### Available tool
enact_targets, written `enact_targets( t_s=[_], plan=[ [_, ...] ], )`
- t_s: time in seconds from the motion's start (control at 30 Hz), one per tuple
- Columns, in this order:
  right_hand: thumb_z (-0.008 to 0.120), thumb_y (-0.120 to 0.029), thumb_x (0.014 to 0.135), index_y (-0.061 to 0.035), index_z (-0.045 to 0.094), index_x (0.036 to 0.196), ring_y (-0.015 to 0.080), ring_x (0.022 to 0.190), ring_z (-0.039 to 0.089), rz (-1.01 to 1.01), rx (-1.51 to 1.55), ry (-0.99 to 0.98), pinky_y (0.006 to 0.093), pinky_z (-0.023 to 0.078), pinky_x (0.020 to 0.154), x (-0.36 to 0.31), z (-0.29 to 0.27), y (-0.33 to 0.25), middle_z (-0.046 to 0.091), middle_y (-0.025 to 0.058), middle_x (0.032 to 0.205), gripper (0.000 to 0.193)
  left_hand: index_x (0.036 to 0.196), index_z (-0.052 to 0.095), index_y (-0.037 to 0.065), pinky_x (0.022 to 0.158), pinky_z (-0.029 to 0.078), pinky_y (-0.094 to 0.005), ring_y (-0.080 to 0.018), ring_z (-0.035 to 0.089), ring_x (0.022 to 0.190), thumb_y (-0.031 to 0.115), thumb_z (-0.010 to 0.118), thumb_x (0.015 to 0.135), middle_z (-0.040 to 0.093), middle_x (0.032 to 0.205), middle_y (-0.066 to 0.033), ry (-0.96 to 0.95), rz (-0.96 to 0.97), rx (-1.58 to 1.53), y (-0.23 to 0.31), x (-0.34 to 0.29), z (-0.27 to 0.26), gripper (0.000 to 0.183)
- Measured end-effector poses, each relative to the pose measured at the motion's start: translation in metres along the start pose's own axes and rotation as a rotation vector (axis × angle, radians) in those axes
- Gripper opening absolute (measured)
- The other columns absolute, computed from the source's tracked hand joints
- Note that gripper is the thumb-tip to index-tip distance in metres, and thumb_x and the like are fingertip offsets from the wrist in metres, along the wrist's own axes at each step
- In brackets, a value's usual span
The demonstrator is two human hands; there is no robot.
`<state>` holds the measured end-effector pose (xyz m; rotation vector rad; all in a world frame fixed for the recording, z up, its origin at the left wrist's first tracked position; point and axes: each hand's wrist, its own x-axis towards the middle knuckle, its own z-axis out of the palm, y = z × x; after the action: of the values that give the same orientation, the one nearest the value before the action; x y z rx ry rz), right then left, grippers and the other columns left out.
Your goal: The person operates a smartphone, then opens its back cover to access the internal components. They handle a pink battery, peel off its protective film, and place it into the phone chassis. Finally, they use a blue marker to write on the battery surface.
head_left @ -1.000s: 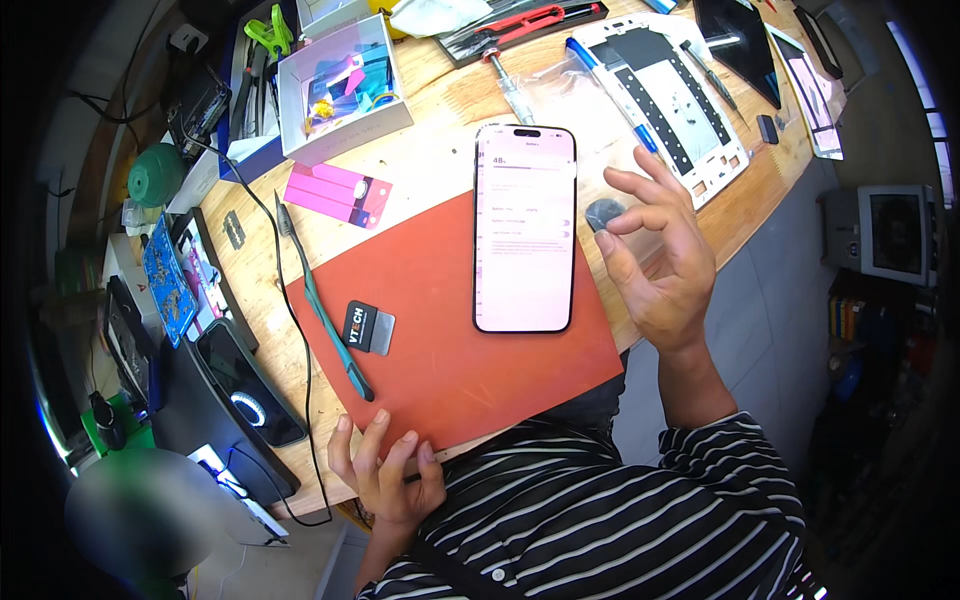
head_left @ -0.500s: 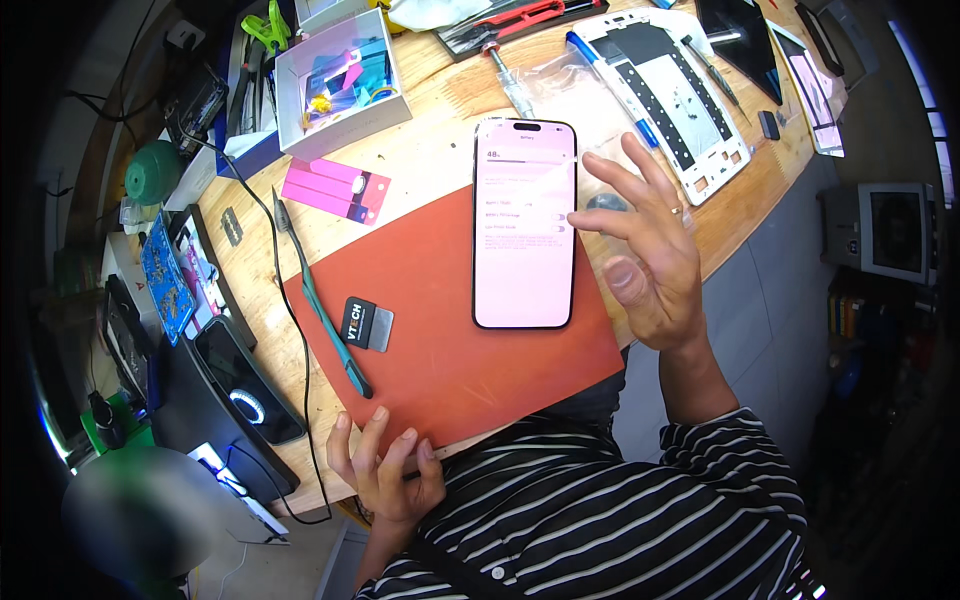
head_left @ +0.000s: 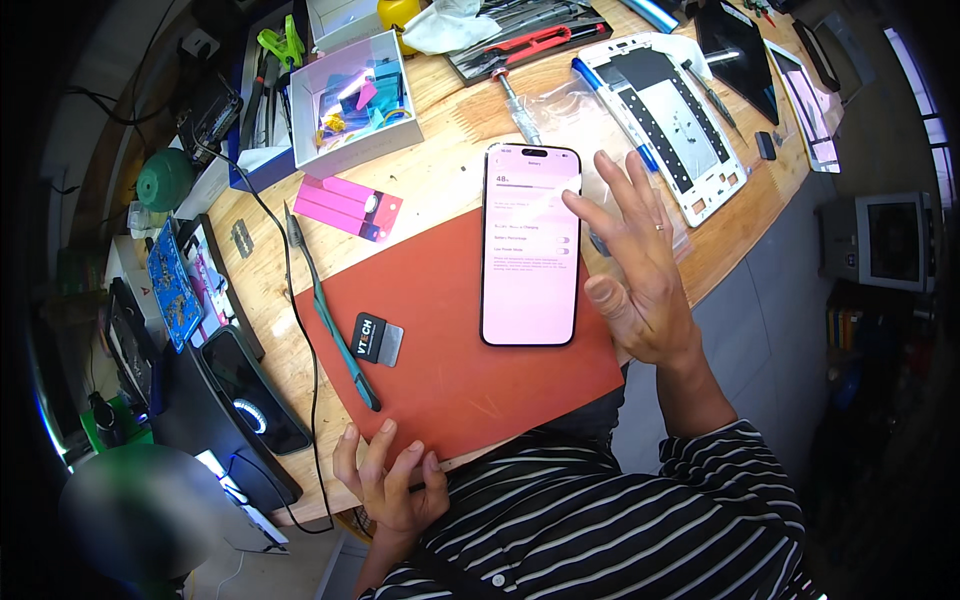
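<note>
A smartphone [head_left: 530,290] lies face up on a red-brown work mat [head_left: 450,400], its lit pinkish screen showing a settings page. Beside its upper right edge is my right hand [head_left: 640,270], fingers spread, holding nothing. The index fingertip is over or close to the screen's edge; whether it touches I cannot tell. At the mat's near left edge rests my left hand [head_left: 395,480], empty, with its fingers apart and loosely curved. Left of the phone lie a small black and silver scraper blade [head_left: 378,340] and a teal-handled pointed tool [head_left: 337,325].
Behind the mat are a pink card [head_left: 345,208], a white box [head_left: 355,145] of small parts, a screwdriver [head_left: 518,108] and a white tablet frame [head_left: 675,135]. A black cable [head_left: 311,400] runs down the left, by another phone [head_left: 255,390] on a black stand.
My right index finger has moved up along the phone's right side, away from the toggles. The whole scene sits slightly lower in view. My left hand stays by the mat's edge.
</note>
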<state>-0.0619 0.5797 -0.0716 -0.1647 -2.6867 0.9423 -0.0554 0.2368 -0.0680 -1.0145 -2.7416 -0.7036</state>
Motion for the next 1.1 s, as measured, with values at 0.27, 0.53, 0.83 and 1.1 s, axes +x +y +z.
enact_targets(
  t_s=[0.27, 0.53, 0.83, 1.1],
  plan=[
    [0.044, -0.070, 0.096, -0.0131, 0.070, 0.121, 0.0481, 0.152, 0.017, -0.072, 0.047, 0.018, 0.0700, 0.012, 0.115, -0.0009, -0.0028, 0.0017, 0.038, 0.0220, 0.158, 0.067, 0.111, 0.062, 0.009, 0.111, 0.035, -0.0559, -0.0476, 0.042, 0.135, 0.014, 0.067, 0.090, 0.059, 0.133, -0.0168, -0.020, 0.003, 0.014, 0.0003, 0.0006, -0.0014, 0.021],
    [0.045, -0.071, 0.095, -0.0131, 0.070, 0.120, 0.0489, 0.152, 0.017, -0.065, 0.068, 0.015, 0.0722, 0.011, 0.114, -0.0003, -0.0005, 0.0020, 0.039, 0.0219, 0.157, 0.068, 0.110, 0.063, 0.009, 0.110, 0.035, -0.0558, -0.0463, 0.042, 0.134, 0.014, 0.068, 0.090, 0.060, 0.132, -0.0161, -0.007, 0.005, -0.001, -0.0005, 0.0003, -0.0008, 0.021],
    [0.042, -0.070, 0.097, -0.0106, 0.069, 0.121, 0.0485, 0.151, 0.020, -0.069, 0.054, 0.019, 0.0674, 0.015, 0.115, -0.0002, 0.0008, 0.0029, 0.041, 0.0230, 0.156, 0.070, 0.112, 0.062, 0.008, 0.111, 0.034, -0.0567, -0.0475, 0.042, 0.135, 0.012, 0.067, 0.090, 0.060, 0.132, -0.0183, 0.001, 0.023, 0.002, 0.0002, 0.0014, -0.0005, 0.023],
    [0.047, -0.065, 0.098, -0.0099, 0.068, 0.123, 0.0463, 0.150, 0.024, -0.061, 0.109, 0.056, 0.0641, 0.017, 0.116, -0.0004, -0.0022, 0.0007, 0.044, 0.0221, 0.154, 0.065, 0.113, 0.062, 0.008, 0.111, 0.035, -0.0561, -0.0477, 0.043, 0.135, 0.012, 0.068, 0.090, 0.059, 0.133, -0.0179, -0.004, 0.024, 0.013, 0.0002, 0.0017, -0.0010, 0.024]
  ],
)
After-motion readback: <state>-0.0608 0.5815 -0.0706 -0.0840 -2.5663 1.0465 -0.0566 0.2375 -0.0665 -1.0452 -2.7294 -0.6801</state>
